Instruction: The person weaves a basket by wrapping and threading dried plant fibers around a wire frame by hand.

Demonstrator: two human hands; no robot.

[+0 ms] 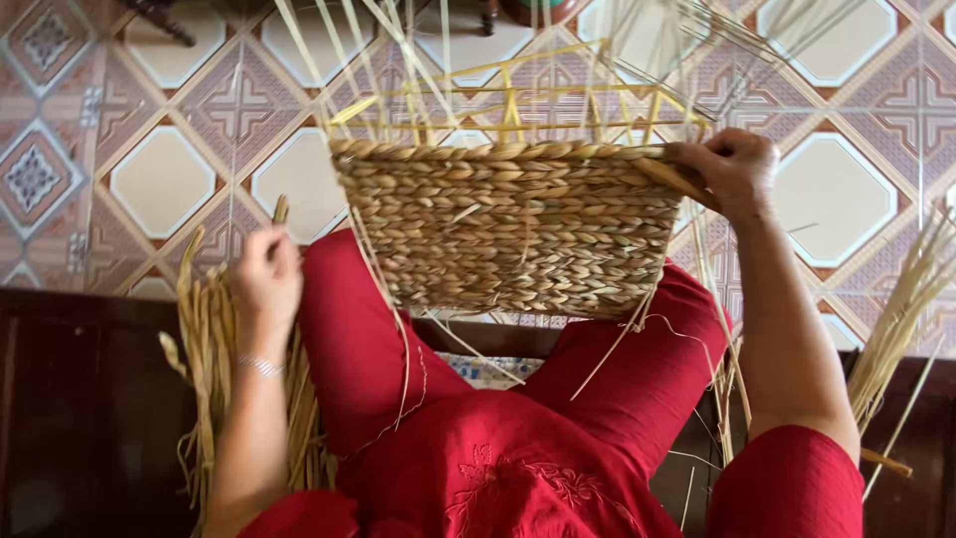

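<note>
No packages, labels or signs in view, only weaving material and patterned floor

Half-woven basket (pixel 513 229) sits on the person's lap, resting across both red-clad knees (pixel 358 329), woven wall facing the camera. Braided rows of tan fibre fill the lower part; above them a yellow frame (pixel 518 100) stands bare, with loose upright strands (pixel 398 60) fanning upward past the top edge

Right hand (pixel 732 169): fingers curled closed over the top right corner of the basket, gripping the rim where the braid ends. A flat strand runs under the thumb; can't tell if it is pinched separately

Left hand (pixel 267 274): off the basket, down at the left of the knee, fingers closed loosely on a bundle of dried fibre stalks (pixel 204 339) standing beside the leg. Thin bracelet (pixel 261 366) on the wrist. Exact number of stalks held not visible

More stalks (pixel 901 319) lie at the right, near the right elbow, apart from the basket

Tiled floor (pixel 164 179) with octagon pattern beyond the knees; dark wooden seat (pixel 90 399) under the person
</note>
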